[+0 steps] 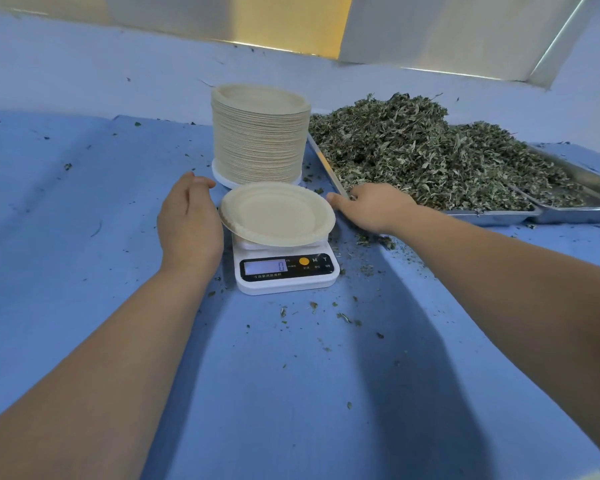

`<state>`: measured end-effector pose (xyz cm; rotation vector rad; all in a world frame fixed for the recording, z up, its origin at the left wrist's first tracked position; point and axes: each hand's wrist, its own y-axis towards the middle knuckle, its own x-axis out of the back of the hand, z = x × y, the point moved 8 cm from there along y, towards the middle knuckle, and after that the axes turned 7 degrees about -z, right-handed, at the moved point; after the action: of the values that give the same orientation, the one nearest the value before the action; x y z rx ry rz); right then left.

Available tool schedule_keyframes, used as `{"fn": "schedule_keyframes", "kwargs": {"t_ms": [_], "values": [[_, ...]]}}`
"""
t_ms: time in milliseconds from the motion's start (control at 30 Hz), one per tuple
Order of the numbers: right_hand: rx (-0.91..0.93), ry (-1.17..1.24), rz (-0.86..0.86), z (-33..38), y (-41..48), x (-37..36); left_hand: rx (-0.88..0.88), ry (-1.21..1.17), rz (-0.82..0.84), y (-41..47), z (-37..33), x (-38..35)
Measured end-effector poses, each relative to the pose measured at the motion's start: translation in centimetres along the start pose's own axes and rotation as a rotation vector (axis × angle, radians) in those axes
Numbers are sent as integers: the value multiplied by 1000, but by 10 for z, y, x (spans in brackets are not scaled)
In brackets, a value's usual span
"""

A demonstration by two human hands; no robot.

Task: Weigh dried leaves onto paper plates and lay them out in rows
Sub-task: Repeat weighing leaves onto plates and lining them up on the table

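Head view: left hand [189,220], fingers relaxed, sits at the 9 o'clock rim of a plate [278,213] on the scale [286,271]. A plate stack [260,140] stands at 12 o'clock. Right hand [371,206], at 3 o'clock, reaches into leaves [413,150] heaped on a tray [492,216]; its fingers are hidden, so I cannot tell its grip.

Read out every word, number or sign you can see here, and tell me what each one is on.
"0": on the scale, in its display.
"M", "T": on the scale's panel, right of the orange button.
Small print under the display and the buttons: too blurred to read.
Plates and tray: no text visible.
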<state>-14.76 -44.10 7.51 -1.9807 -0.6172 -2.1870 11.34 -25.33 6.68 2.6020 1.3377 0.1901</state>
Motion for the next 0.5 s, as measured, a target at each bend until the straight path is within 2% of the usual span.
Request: {"fn": "schedule_keyframes", "kwargs": {"t_ms": [100, 300, 433, 500], "values": [[-8, 93, -17, -2, 9, 5, 1, 4, -3, 3, 4, -1], [-69, 213, -163, -22, 17, 19, 36, -7, 1, 6, 9, -1], [-111, 289, -329, -27, 18, 35, 47, -5, 20, 6, 11, -4], [-126, 272, -273, -27, 19, 29, 31, 10, 40, 4, 8, -5]]}}
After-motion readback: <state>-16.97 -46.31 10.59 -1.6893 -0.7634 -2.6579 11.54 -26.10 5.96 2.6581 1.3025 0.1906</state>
